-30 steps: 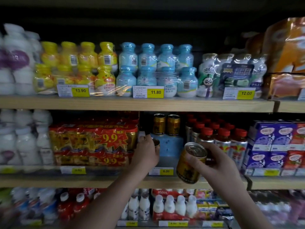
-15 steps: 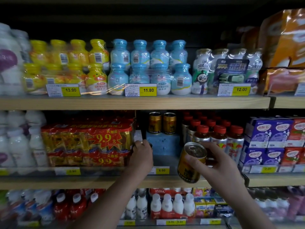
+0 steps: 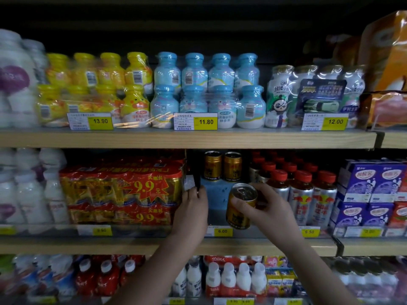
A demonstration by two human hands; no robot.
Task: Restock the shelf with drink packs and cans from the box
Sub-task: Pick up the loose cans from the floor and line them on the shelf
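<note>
- Right hand had its fingers wrapped round a gold can, tilted, just in front of the middle shelf.
- Left hand reached into the gap beside the red multipack; couldn't tell its grip.

Yellow price tags are clipped along the shelf edges; purple milk cartons are stacked at far right.

On the middle shelf, two cans stand on a block, between wrapped can packs left and bottles right.
</note>
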